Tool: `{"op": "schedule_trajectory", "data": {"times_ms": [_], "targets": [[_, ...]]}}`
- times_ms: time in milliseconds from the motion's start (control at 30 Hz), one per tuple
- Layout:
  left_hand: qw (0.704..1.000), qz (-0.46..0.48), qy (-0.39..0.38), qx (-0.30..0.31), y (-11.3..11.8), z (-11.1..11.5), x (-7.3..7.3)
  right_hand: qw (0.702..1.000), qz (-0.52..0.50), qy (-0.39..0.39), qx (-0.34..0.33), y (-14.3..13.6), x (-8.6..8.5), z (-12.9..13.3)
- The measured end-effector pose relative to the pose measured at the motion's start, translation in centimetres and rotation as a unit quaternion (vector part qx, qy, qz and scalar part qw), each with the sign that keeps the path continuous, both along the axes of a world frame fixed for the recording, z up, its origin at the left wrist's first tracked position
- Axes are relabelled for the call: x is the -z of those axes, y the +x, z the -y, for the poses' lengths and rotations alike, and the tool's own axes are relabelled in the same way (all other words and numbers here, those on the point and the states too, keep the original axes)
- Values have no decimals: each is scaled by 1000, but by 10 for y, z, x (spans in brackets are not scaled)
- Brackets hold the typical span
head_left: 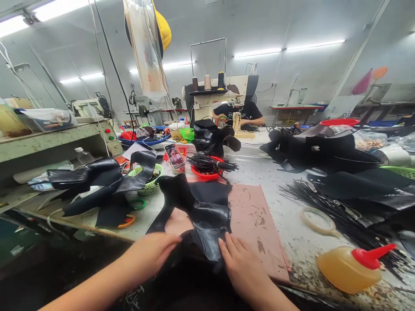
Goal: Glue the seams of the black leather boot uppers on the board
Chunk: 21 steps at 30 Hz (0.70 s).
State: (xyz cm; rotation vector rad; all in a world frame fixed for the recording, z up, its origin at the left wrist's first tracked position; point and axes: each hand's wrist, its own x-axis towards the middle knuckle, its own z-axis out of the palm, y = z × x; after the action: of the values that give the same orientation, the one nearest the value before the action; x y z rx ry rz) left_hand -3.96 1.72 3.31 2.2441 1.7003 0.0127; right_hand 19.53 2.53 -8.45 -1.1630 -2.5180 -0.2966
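Note:
A black leather boot upper (pixel 210 224) lies in front of me, spread over the pink work mat at the table's front edge. My right hand (pixel 243 263) rests on its near right side, with fingers stretched out along the leather. At the near left edge of the piece is my left hand (pixel 158 250), blurred, with its fingertips mostly out of sight. Whether it grips the leather cannot be made out. Another part of the piece stands up at the far left, showing a dull black face.
The pink mat (pixel 251 216) carries dark glue marks. To the right are a glue bottle (pixel 350 268) with a red nozzle, a tape roll (pixel 319 221) and black strips (pixel 327 203). More leather pieces (pixel 94 177) lie left. Beyond stand a phone (pixel 174 154), a red basket (pixel 207 173) and a person (pixel 240 114).

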Motion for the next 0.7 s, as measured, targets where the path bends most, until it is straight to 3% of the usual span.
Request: {"op": "schedule_trajectory", "data": {"times_ms": [100,200,300,400,467,600,700], "targets": [[996,-25,-18,82,55,-43,7,1000,16,-7,5,0,-1,2],[991,-52,-55,107,99,-72,31,1000,5,31,3,4,14,10],[984,-62,-68,153,122,-78,55,993,-57,99,39,7,42,19],[973,-63,-65,214,127,-83,64,983,-108,135,68,7,56,26],[965,-70,-59,248,127,-95,62,982,-107,133,74,5,49,26],[949,-97,-48,297,130,-130,53,991,-66,91,78,6,14,16],[940,-123,-35,317,139,-151,46,993,-55,58,84,10,-2,6]]}}
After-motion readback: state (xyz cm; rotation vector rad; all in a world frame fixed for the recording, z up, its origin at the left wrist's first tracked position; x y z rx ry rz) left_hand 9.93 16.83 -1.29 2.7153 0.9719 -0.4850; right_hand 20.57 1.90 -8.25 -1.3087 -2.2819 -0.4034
